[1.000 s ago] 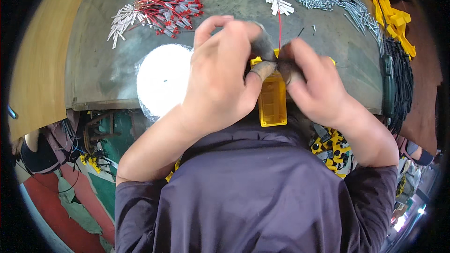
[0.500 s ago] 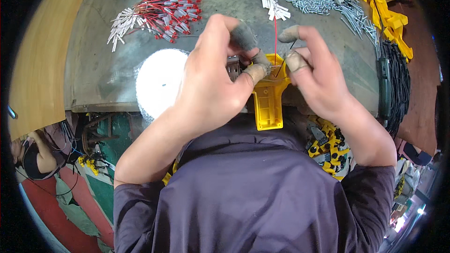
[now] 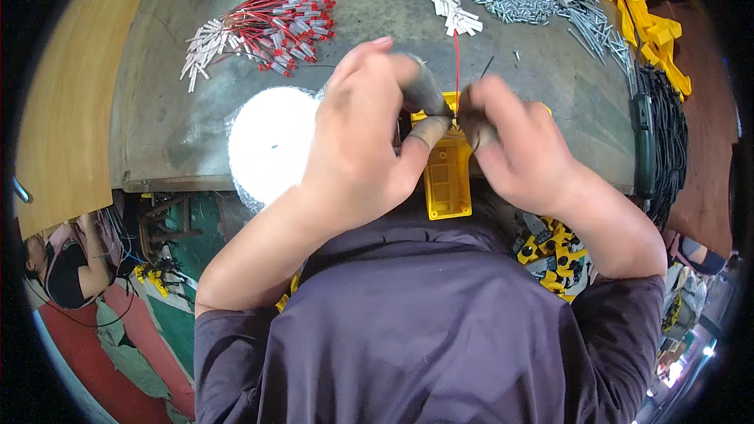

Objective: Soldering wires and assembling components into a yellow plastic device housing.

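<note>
Two hands — left hand (image 3: 357,137) and right hand (image 3: 522,153) — pinched a thin red wire (image 3: 456,63) over the yellow housing (image 3: 448,177) held between them; a slipped pinch could pull the wire free.

Bare bench (image 3: 196,126) between wires (image 3: 259,31), hands (image 3: 440,137)

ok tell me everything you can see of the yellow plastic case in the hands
The yellow plastic case is a rectangular open shell with moulded ribs inside, hollow side up. It sits lengthwise over the near edge of the grey bench. The left hand and right hand pinch its far end, hiding it, fingertips in dark covers. A thin red wire rises from that end.
</note>
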